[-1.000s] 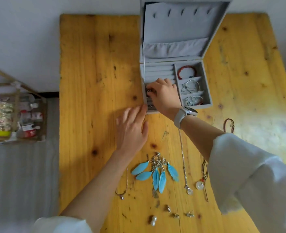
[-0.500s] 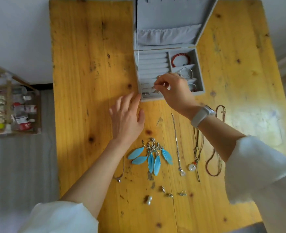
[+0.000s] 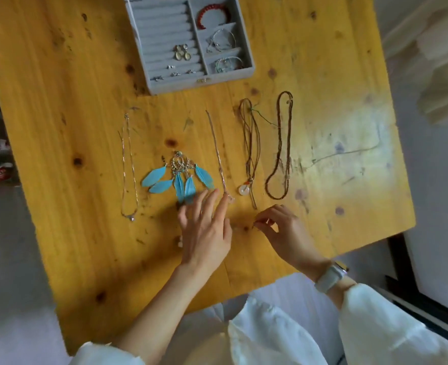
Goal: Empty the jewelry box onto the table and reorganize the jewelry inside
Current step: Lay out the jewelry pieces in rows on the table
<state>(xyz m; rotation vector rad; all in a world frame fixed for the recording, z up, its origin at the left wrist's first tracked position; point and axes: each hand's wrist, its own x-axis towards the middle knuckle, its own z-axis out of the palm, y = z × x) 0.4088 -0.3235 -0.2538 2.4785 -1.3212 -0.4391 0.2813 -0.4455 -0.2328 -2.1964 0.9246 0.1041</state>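
The jewelry box (image 3: 191, 46) sits at the far edge of the yellow wooden worktop (image 3: 59, 101), its tray facing up. It is partly refilled: small earrings (image 3: 182, 52) are tucked into the ridged left section, probably because the slots keep studs apart, while a red bracelet (image 3: 212, 14) and thin bangles (image 3: 223, 39) each take a right-hand compartment.

The longer pieces lie stretched out side by side nearer the person, apart from one another, most likely so the chains do not tangle: a silver chain (image 3: 129, 164), blue feather earrings (image 3: 178, 177), a second silver chain (image 3: 217, 154), a cord necklace with a pale round pendant (image 3: 249, 154) and a brown beaded strand (image 3: 281, 146).

The left hand (image 3: 204, 230) rests flat with fingers straight and spread, its grip apart. The right hand (image 3: 283, 233) has thumb and forefinger drawn together in a pinch; it seems to nip something tiny off the wood, though that item is too small to make out.
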